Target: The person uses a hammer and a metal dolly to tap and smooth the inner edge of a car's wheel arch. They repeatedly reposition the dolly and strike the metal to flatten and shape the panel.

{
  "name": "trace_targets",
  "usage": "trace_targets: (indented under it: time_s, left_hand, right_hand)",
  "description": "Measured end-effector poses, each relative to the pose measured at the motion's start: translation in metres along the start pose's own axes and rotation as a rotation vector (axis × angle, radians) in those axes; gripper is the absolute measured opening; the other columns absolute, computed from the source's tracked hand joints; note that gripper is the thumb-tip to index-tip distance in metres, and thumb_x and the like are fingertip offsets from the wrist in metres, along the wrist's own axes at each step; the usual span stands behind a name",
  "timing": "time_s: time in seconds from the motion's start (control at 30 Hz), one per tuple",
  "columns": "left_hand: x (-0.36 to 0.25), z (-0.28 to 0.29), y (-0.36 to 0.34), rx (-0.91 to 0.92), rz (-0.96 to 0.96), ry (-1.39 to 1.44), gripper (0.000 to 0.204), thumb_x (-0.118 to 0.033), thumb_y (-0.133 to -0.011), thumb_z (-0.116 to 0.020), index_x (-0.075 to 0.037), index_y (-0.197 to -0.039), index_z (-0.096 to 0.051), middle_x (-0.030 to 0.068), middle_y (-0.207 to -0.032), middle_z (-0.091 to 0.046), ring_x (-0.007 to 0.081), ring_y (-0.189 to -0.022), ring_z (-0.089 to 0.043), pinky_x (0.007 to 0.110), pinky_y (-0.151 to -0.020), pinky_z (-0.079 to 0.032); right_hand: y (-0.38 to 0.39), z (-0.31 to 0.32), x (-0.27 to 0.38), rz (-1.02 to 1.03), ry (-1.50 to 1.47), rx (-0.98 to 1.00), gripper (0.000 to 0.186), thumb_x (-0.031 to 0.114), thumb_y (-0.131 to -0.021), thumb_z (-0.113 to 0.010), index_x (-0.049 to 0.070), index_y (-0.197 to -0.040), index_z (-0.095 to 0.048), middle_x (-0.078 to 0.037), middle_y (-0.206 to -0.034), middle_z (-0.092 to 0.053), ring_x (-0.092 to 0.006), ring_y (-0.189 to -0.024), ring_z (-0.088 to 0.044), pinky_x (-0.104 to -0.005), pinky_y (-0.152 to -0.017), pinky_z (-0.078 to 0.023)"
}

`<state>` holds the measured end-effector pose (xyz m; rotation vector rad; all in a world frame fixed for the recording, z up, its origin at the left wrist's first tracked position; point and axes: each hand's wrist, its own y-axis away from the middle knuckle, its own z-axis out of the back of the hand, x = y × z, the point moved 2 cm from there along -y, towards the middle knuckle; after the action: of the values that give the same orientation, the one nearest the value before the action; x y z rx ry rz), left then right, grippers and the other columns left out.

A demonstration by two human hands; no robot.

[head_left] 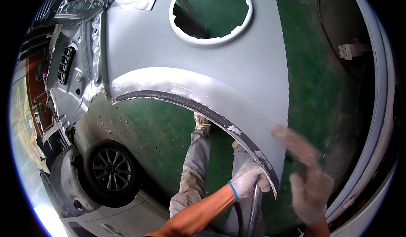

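Silver-grey sheet metal, smooth and broad: a large car-body panel (249, 76) across the upper middle of the view, just in front of the person, above a green floor (163, 127). Along its curved wheel-arch edge, a dark-grey band (190, 104) with pale patches toward the lower right end. Higher up, a round opening rimmed by a thick white ring (211, 42).

At that lower right end, the left hand (248, 180) in a whitish knitted glove with a blue cuff, fingers bent in against the arch edge, right at the top of a dark, shiny tube (255, 207). Cannot tell how tightly closed, nor whether around the edge or the tube.

Just beside the panel's right border, the right hand (311, 190), also in a pale glove, heavily blurred; cannot tell whether spread, narrowed or holding something.

Below the arch, grey trousers (196, 152) and a beige shoe (202, 120). At lower left, a black-tyred, multi-spoke wheel (111, 169) beside a silver car door (118, 216). Far right, a thin black cable (320, 13) near a small whitish block (347, 52).
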<state>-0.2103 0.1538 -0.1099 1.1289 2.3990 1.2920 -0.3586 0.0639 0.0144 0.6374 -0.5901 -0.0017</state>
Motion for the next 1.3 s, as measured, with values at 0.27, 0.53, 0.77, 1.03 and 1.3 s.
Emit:
trace_targets:
  time_s: [0.27,0.53,0.77,1.03,1.3]
  left_hand:
    - [-0.002,0.0,-0.002,0.046,-0.001,-0.002,0.01,-0.003,-0.092,-0.057,-0.001,-0.083,-0.057,0.0105,-0.058,-0.052,0.0209,-0.046,-0.05,0.034,-0.045,-0.038]
    - [-0.007,0.004,-0.001,0.003,0.012,0.089,0.007,-0.004,-0.094,-0.059,-0.003,-0.098,-0.053,0.0095,-0.061,-0.054,0.0195,-0.046,-0.051,0.035,-0.043,-0.04]
    - [-0.022,0.006,0.003,0.008,-0.033,0.091,0.01,-0.006,-0.097,-0.059,-0.003,-0.101,-0.05,0.0088,-0.063,-0.053,0.0182,-0.048,-0.05,0.034,-0.045,-0.041]
    - [-0.044,0.006,0.003,-0.066,-0.03,0.061,0.009,-0.009,-0.097,-0.058,-0.007,-0.091,-0.053,0.0049,-0.063,-0.048,0.0156,-0.048,-0.045,0.032,-0.046,-0.036]
    - [-0.059,0.006,0.003,-0.011,-0.042,0.112,0.008,-0.01,-0.098,-0.059,-0.007,-0.093,-0.053,0.0039,-0.062,-0.048,0.0142,-0.047,-0.044,0.032,-0.045,-0.035]
  right_hand:
    - [0.005,0.004,0.0,0.058,-0.138,-0.138,0.06,0.003,-0.087,-0.06,-0.002,-0.145,-0.052,-0.021,-0.083,-0.071,-0.0318,-0.065,-0.071,-0.0386,-0.062,-0.053]
    - [0.002,-0.006,-0.003,0.096,-0.059,-0.09,0.061,0.001,-0.087,-0.059,-0.005,-0.146,-0.049,-0.023,-0.08,-0.068,-0.0374,-0.07,-0.073,-0.0431,-0.065,-0.055]
    - [-0.01,-0.001,0.013,-0.187,0.013,0.105,0.064,-0.003,-0.088,-0.054,-0.003,-0.151,-0.046,-0.024,-0.113,-0.075,-0.0315,-0.106,-0.076,-0.0351,-0.089,-0.058]
    - [-0.035,-0.013,0.029,0.105,-0.054,-0.055,0.064,-0.003,-0.088,-0.055,-0.003,-0.151,-0.046,-0.026,-0.121,-0.072,-0.0358,-0.1,-0.077,-0.0367,-0.084,-0.059]
    - [-0.049,-0.011,0.049,0.114,-0.18,-0.068,0.06,0.0,-0.089,-0.056,-0.005,-0.148,-0.049,-0.027,-0.12,-0.072,-0.0355,-0.095,-0.077,-0.0364,-0.081,-0.058]
